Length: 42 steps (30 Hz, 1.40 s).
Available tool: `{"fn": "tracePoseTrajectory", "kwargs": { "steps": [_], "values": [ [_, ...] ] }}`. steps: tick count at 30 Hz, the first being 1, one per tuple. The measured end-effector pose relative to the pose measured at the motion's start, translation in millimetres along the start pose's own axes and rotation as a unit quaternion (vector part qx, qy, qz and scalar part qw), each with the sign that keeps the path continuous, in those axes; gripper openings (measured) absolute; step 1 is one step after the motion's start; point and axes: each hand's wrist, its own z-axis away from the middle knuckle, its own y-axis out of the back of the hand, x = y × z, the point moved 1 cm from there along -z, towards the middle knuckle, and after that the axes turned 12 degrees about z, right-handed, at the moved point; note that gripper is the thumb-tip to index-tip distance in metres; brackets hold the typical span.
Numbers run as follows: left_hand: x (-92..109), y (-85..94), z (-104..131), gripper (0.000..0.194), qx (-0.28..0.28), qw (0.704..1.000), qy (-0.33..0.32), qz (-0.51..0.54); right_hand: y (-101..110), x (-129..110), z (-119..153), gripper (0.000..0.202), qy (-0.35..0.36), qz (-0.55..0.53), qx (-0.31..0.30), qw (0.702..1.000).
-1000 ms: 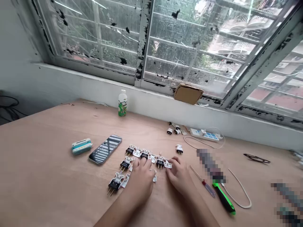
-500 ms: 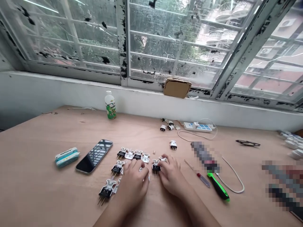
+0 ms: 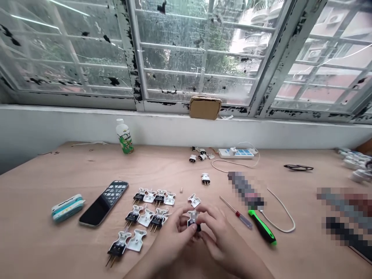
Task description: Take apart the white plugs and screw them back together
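Near the front of the table, my left hand is closed on a black-and-white plug half, its thumb on the black part. My right hand grips the same piece from the right, fingers bent round its edge. Just behind the hands lies a loose white plug cover. To their left, several opened plugs with black cores and brass pins lie in rows beside white covers. An assembled white plug stands farther back.
A phone and a teal-white packet lie left. A screwdriver, a green-black handle and a white cable lie right. Behind are a bottle, a power strip, more plugs and glasses.
My hands have come together on one plug half, lifted from the table. The white cover now lies alone behind them. The left-hand rows are less hidden, and the view has shifted.
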Motion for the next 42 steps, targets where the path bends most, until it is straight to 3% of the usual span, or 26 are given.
{"fn": "tracePoseTrajectory", "kwargs": {
  "steps": [2, 6, 11, 15, 19, 22, 24, 29, 32, 42],
  "values": [
    [-3, -1.5, -4, 0.058, -0.016, 0.998, 0.016, 0.057, 11, 2, -5, 0.031, 0.006, -0.001, -0.011, 1.000],
    [-20, 5.2, -6, 0.066, 0.039, 0.996, 0.015, 0.079, 14, 22, -29, 0.027, -0.030, -0.008, 0.026, 0.999],
    [-34, 4.3, 0, 0.065, 0.009, 0.995, 0.071, 0.071, -20, 45, -87, 0.013, -0.105, 0.066, 0.053, 0.991],
    [-38, -1.1, 0, 0.060, -0.027, 0.993, 0.087, 0.073, -45, 41, -128, 0.014, -0.097, 0.102, 0.018, 0.990],
    [-42, -2.1, -1, 0.062, -0.028, 0.991, 0.102, 0.085, -51, 35, -149, 0.023, -0.087, 0.065, 0.004, 0.994],
    [-39, -2.7, 0, 0.059, -0.021, 0.991, 0.085, 0.101, -43, 35, -140, 0.012, -0.084, -0.013, 0.026, 0.996],
    [-36, -4.0, 2, 0.058, -0.017, 0.992, 0.073, 0.106, -35, 38, -120, 0.010, -0.087, -0.087, 0.039, 0.992],
    [-30, -6.9, 4, 0.067, -0.026, 0.990, 0.064, 0.122, -26, 50, -46, 0.031, -0.134, -0.265, 0.043, 0.954],
    [-31, -6.5, 2, 0.063, -0.024, 0.992, 0.062, 0.109, -30, 56, -18, 0.035, -0.165, -0.328, 0.047, 0.929],
    [-27, -6.8, 0, 0.050, -0.049, 0.996, 0.057, 0.048, -39, 54, -18, 0.027, -0.165, -0.449, 0.029, 0.878]
  ]
}}
